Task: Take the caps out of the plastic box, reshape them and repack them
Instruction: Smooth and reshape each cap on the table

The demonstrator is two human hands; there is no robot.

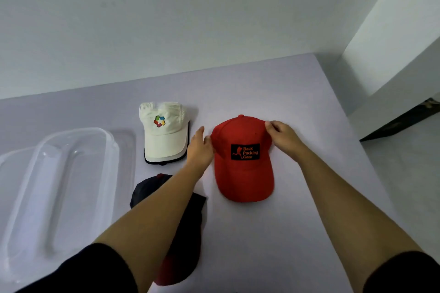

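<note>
Red cap well inside table edges

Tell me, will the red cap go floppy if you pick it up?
Probably only a little. The red cap sits rounded on the table, so it likely keeps its shape, though the cloth looks soft where the right hand pinches it. Its brim looks stiff. It is probably light, being cloth.
</note>
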